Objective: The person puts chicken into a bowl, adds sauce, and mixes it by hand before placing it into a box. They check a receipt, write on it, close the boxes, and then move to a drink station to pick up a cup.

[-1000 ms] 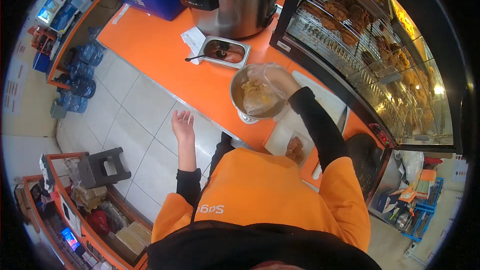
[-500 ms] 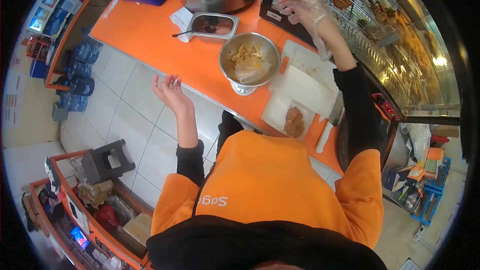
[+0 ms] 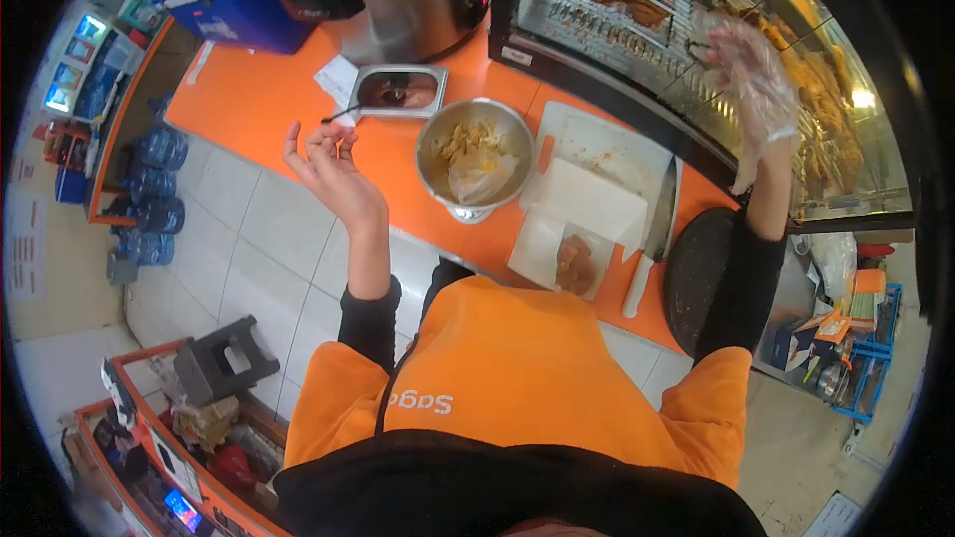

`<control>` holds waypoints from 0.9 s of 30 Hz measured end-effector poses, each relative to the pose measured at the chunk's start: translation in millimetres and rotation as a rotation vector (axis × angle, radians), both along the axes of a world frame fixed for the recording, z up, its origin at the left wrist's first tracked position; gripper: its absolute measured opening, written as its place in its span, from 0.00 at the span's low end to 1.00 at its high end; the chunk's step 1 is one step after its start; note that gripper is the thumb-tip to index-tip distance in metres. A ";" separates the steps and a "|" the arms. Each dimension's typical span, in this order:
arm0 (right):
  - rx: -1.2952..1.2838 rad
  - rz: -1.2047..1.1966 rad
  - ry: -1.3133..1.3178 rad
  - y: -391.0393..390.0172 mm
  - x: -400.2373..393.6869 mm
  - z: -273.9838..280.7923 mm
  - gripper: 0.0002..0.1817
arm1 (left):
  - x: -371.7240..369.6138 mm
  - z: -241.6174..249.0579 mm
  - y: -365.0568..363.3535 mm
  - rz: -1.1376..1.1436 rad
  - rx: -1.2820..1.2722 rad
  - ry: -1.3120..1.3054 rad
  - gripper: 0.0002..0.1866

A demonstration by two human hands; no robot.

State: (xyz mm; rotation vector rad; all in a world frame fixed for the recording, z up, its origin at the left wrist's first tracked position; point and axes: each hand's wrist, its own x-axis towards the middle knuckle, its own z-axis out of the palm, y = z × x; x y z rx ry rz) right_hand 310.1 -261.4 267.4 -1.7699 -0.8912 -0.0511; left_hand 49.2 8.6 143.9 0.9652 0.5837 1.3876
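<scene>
My left hand [image 3: 338,174] is bare and raised beside the counter's front edge, fingers loosely bent and apart, holding nothing. A clear plastic glove covers my right hand [image 3: 748,75], which reaches up at the glass display case [image 3: 597,45] on the right, its fingers apart and a little blurred. Pieces of fried chicken [image 3: 637,5] lie on the wire racks behind it. Between my hands, a steel bowl [image 3: 426,164] with crumbly food and a clear plastic bag [image 3: 479,177] rests on a white scale [image 3: 468,214]. An open white box [image 3: 532,249] holds a piece of meat [image 3: 575,265] on paper.
A knife [image 3: 639,283] lies beside a white cutting board [image 3: 637,154]. Behind stand a steel pan of sauce [image 3: 400,91], a large steel cooker [image 3: 413,10] and a blue cool box [image 3: 234,5]. A round dark board [image 3: 696,273] sits at the right.
My right hand has moved right, farther across the front of the display case. My left hand has risen slightly. The whole view has shifted a little.
</scene>
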 end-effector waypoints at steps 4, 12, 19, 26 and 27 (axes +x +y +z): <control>0.040 -0.216 -0.217 6.8 12.7 0.1 0.08 | 35.9 24.7 4.5 -0.088 0.081 0.021 0.18; -0.170 -0.402 -0.657 85.0 30.3 18.0 0.11 | 205.4 128.0 -23.1 -1.215 0.242 0.000 0.27; -0.300 -0.465 -0.542 85.6 26.2 5.1 0.15 | 237.9 130.1 -26.6 -1.272 0.253 -0.194 0.31; -0.259 -0.467 -0.468 30.1 7.1 -39.7 0.15 | -18.2 -100.5 -4.1 -0.549 1.326 0.514 0.10; -0.146 -0.419 -0.390 26.6 14.4 -46.4 0.15 | -41.8 -143.3 -6.2 -0.625 1.276 0.674 0.12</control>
